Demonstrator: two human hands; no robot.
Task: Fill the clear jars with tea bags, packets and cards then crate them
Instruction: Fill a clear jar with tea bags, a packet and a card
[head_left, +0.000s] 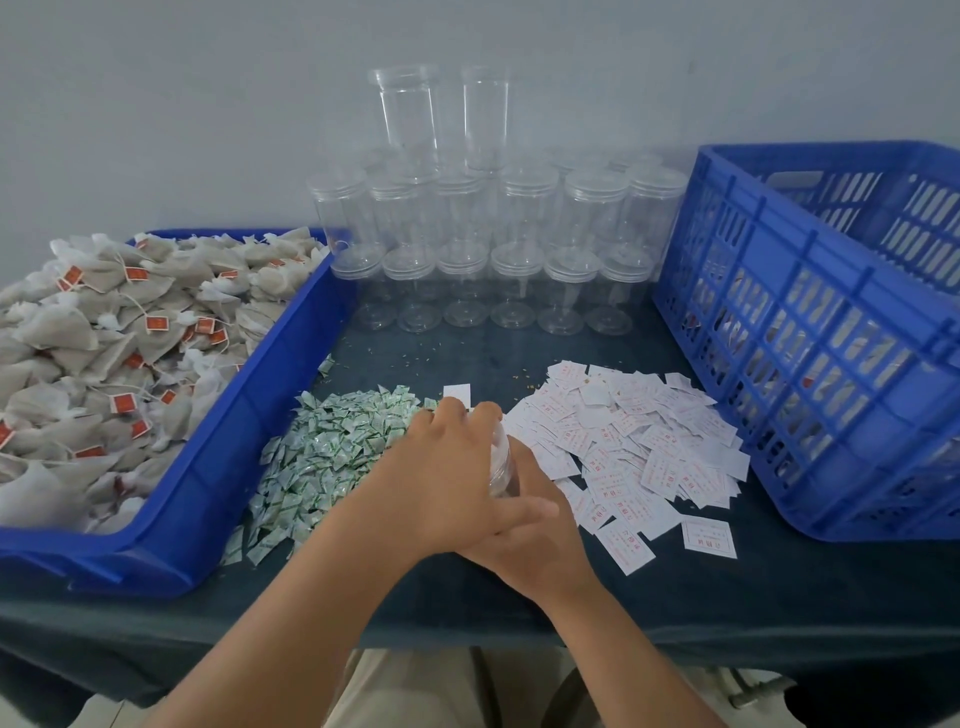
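A clear jar (501, 465) lies tilted between my two hands at the middle of the table. My left hand (441, 467) covers its upper end with curled fingers. My right hand (540, 535) grips the jar's body from beneath and is partly hidden by the left. The jar's contents cannot be made out. Green-and-white packets (332, 447) are heaped just left of my hands, and white cards with red print (639, 447) are spread just right. Tea bags (104, 353) with red tags fill a blue tray (249, 415) at the left.
A tall blue slatted crate (810, 332) stands at the right, with things dimly visible through its slats. Several empty lidded clear jars (493, 249) are stacked against the back wall. A dark cloth (727, 587) covers the table; its front edge is close to me.
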